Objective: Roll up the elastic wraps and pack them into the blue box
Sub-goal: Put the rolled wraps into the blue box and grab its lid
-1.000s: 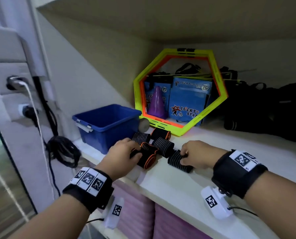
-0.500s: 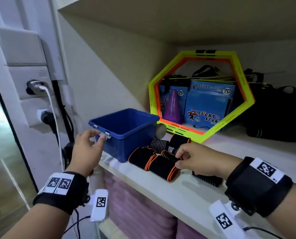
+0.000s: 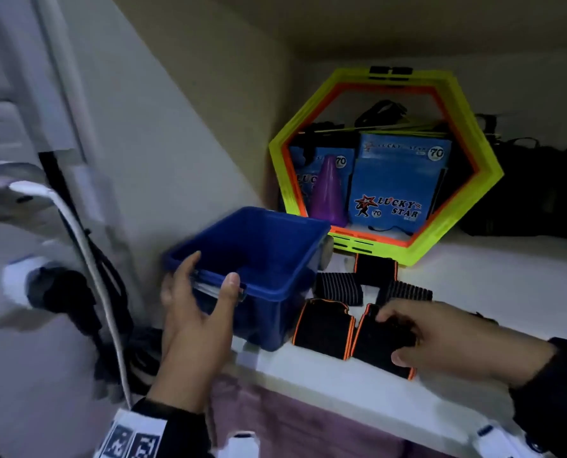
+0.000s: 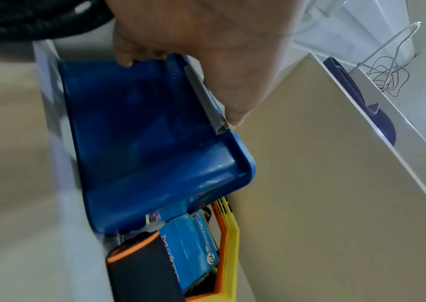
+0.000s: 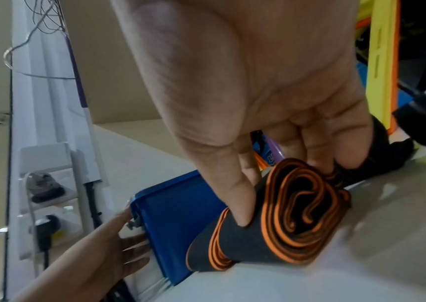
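Note:
The blue box (image 3: 269,259) stands at the left end of the white shelf (image 3: 474,292), and nothing shows inside it (image 4: 155,143). My left hand (image 3: 206,285) grips its near rim, thumb over the edge and fingers outside by the grey latch (image 4: 206,94). My right hand (image 3: 391,338) holds a rolled black wrap with orange edges (image 3: 374,345), thumb and fingers curled round it (image 5: 271,235) on the shelf. A second orange-edged roll (image 3: 322,328) lies between it and the box. Two grey striped rolls (image 3: 338,287) and another black roll (image 3: 374,269) lie behind.
Yellow and orange hexagon rings (image 3: 467,200) lean at the back around blue Lucky Star packs (image 3: 398,180) and a purple cone (image 3: 328,193). Black bags (image 3: 533,193) fill the right. Plugs and cables (image 3: 87,285) hang left of the box. Purple drawers (image 3: 308,424) sit under the shelf.
My left hand left the rolls, reached left and took hold of the box rim. My right hand moved from a striped roll to the orange-edged roll and closed round it.

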